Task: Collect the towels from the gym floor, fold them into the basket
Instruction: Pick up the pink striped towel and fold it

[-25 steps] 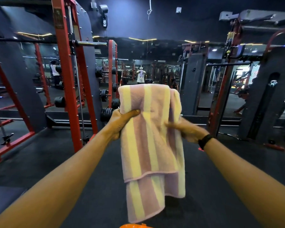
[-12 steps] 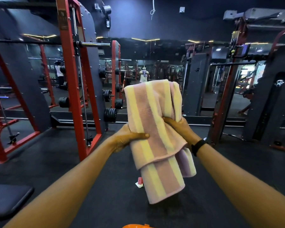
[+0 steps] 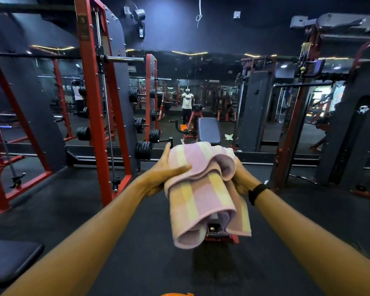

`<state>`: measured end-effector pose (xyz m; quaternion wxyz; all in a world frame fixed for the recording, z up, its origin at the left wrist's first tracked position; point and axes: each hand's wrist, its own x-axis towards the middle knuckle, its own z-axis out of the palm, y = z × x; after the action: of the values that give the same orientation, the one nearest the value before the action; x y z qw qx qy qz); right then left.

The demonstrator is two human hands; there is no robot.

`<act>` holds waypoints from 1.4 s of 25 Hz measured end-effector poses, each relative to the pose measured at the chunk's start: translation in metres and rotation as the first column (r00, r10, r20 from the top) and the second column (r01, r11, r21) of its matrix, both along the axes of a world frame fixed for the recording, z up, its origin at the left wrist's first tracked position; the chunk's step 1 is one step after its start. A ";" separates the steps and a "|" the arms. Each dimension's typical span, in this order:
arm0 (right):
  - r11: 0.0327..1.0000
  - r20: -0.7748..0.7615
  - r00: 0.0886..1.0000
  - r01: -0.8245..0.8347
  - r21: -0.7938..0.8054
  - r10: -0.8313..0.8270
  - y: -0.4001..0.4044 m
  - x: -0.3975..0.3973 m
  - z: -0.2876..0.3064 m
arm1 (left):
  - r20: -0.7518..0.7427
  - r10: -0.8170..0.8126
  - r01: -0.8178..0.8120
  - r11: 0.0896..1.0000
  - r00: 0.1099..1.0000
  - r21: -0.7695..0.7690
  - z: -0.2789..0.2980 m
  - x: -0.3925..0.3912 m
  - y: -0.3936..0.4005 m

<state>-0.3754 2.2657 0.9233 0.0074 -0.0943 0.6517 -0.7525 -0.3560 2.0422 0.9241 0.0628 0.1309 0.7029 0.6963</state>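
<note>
Starting on the left, there's a red squat rack (image 3: 94,116), then the left hand (image 3: 160,178) gripping the folded pink-and-yellow striped towel (image 3: 203,195) with its thumb on top. Right hand (image 3: 240,180) clutches the other side, towel held up above the black gym floor (image 3: 137,242).

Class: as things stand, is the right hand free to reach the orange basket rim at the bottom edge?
Probably not yet: the right hand and left hand both grip the striped towel. The basket rim lies directly below, unobstructed.
</note>
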 end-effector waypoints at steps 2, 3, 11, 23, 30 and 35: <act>0.993 0.057 0.994 -0.100 0.068 0.096 0.005 0.004 0.002 | -0.013 -0.079 0.077 0.986 0.997 -0.148 -0.002 -0.001 -0.003; 0.971 0.076 0.981 -0.190 0.146 0.180 0.008 0.009 0.002 | -0.037 -0.108 0.096 0.968 0.993 -0.232 -0.001 -0.001 -0.005; 0.901 -0.142 0.961 -0.164 0.401 0.238 0.027 -0.002 -0.011 | -0.483 -0.005 -0.317 0.749 0.876 -0.582 0.004 -0.011 -0.020; 0.865 -0.550 0.834 0.255 0.433 0.030 0.022 0.003 0.013 | -0.703 0.478 -0.801 0.558 0.526 -0.219 -0.019 -0.012 -0.010; 0.920 -0.453 0.877 0.032 0.390 0.161 0.027 0.006 0.017 | 0.379 -0.136 -0.046 0.899 0.915 0.435 -0.013 0.003 -0.024; 0.746 -0.295 0.867 -0.123 0.655 0.402 0.033 0.009 0.012 | 0.261 -0.165 0.077 0.945 0.951 0.317 -0.005 0.011 -0.028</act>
<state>-0.3664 2.2983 0.9355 0.0066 -0.3383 0.8261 -0.4507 -0.3450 2.0146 0.9188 0.1853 0.0811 0.5621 0.8020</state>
